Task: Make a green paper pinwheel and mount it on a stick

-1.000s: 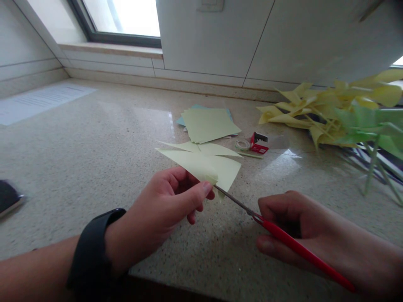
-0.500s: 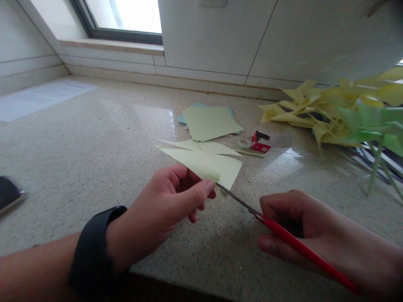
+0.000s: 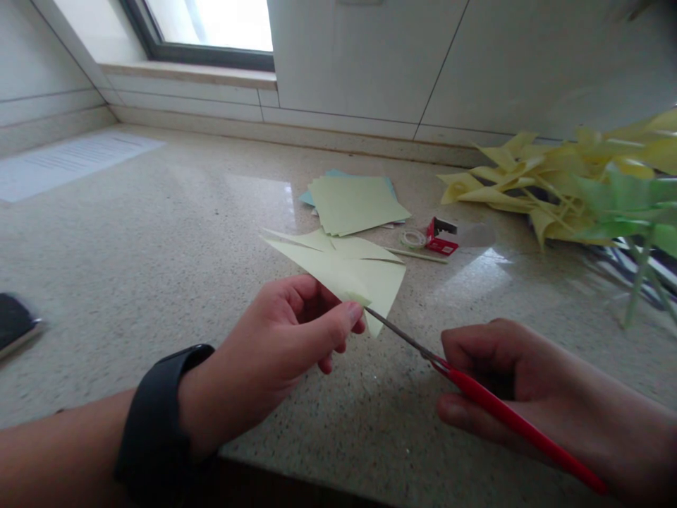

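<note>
My left hand [image 3: 275, 349] pinches a pale green sheet of cut paper [image 3: 343, 271] between thumb and fingers, holding it just above the speckled counter [image 3: 159, 233]. A black band is on that wrist. My right hand [image 3: 508, 384] grips red-handled scissors [image 3: 476, 398]. Their metal blades point up and left, and the tip meets the paper right at my left thumb. The paper shows several slits running toward its middle.
A stack of pale green and blue paper squares [image 3: 354, 203] lies behind. A tape roll [image 3: 412, 238], a small red box [image 3: 441, 237] and a thin stick [image 3: 417, 254] sit beside it. Yellow and green paper pinwheels [image 3: 582, 187] pile at the right. A dark phone [image 3: 13, 321] lies at the left edge.
Both hands, the paper and the scissors hold nearly the same pose. The view has shifted slightly, and the paper has tipped a little.
</note>
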Demonstrator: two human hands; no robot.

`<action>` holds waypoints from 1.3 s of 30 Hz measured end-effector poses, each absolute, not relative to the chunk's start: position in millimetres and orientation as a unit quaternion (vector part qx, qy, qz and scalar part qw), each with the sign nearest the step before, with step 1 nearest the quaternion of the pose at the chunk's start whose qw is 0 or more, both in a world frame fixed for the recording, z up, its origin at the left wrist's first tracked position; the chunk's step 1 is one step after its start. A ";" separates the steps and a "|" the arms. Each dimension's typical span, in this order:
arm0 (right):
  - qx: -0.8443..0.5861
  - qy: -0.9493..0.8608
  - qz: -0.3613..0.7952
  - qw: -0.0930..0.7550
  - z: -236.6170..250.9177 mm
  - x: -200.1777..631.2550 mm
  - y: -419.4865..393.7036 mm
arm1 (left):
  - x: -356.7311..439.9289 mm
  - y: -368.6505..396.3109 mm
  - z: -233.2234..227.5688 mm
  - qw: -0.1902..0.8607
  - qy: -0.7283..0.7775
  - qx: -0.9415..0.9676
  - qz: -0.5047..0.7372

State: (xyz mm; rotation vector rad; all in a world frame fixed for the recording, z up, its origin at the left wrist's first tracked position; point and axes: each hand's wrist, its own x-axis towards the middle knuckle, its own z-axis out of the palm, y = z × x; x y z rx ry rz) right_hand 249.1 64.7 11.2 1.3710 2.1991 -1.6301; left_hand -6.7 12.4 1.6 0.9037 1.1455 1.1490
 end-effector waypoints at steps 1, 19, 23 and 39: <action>0.450 0.719 -0.528 0.038 10.6 250.2 64.6 | -6.7 12.4 1.7 0.598 0.494 0.392 0.494; 0.449 0.705 -0.548 0.018 14.4 246.1 63.7 | -5.4 12.2 4.8 0.599 0.508 0.381 0.488; 0.443 0.695 -0.566 0.026 13.5 246.8 63.6 | -5.5 12.1 4.8 0.601 0.501 0.385 0.489; 0.420 0.682 -0.598 0.022 12.1 249.2 65.5 | -4.7 9.7 4.9 0.594 0.501 0.378 0.503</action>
